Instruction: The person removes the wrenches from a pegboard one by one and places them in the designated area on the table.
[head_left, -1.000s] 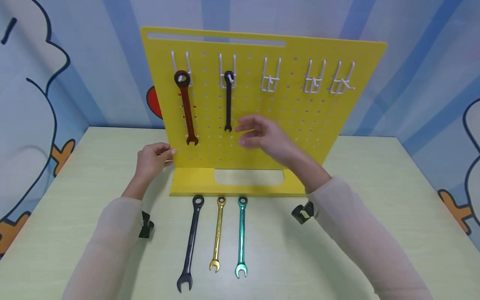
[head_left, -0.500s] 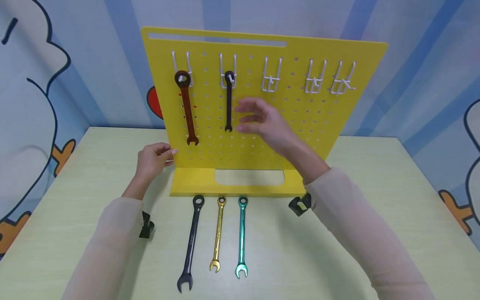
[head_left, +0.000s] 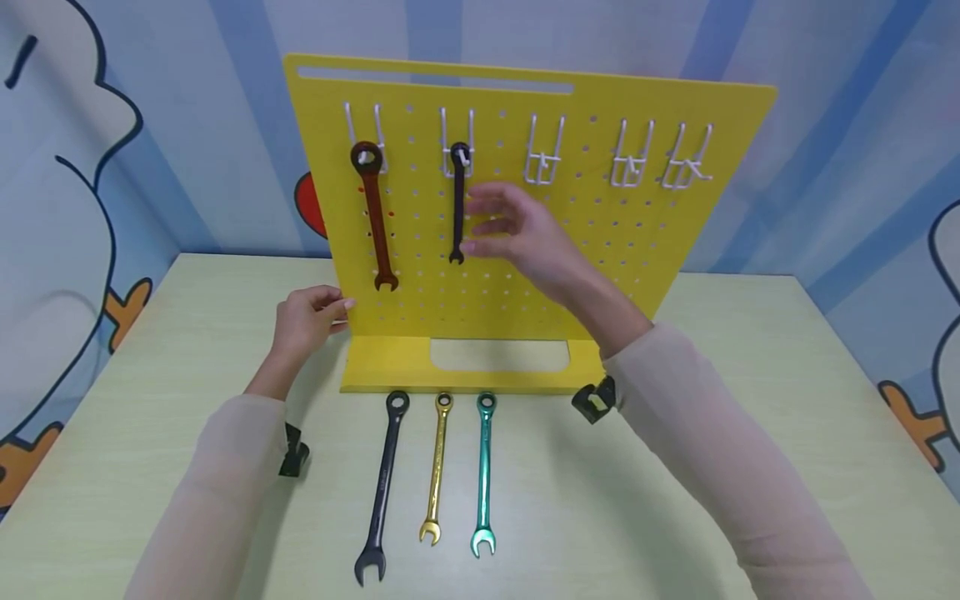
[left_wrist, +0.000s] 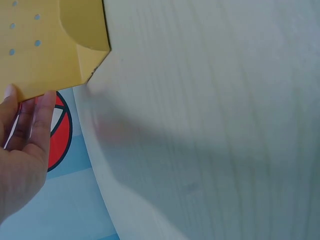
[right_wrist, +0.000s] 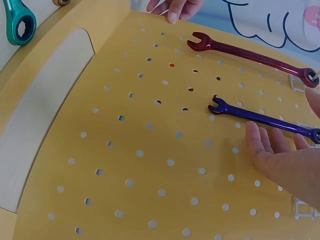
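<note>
A yellow pegboard (head_left: 420,304) stands upright on its base. At its left edge my left hand (head_left: 303,321) pinches the board between thumb and fingers; the left wrist view shows the fingertips on that edge. A dark red wrench (head_left: 377,221) hangs by its ring end from the leftmost hook. From the second hook hangs a smaller blue wrench (right_wrist: 260,117), nearly black in the head view. My right hand (head_left: 532,237) is just right of its shaft, fingers loosely bent, thumb close to its lower jaw end, gripping nothing.
Three wrenches lie on the table before the base: a dark grey one (head_left: 384,483), a gold one (head_left: 437,467) and a green one (head_left: 483,467). Several white wire hooks (head_left: 542,167) without tools line the board's right half. A cartoon-printed wall covering (head_left: 225,125) is behind.
My right hand has risen along the blue wrench and moved slightly left, closer to its shaft. The left hand and the wrenches have kept their places.
</note>
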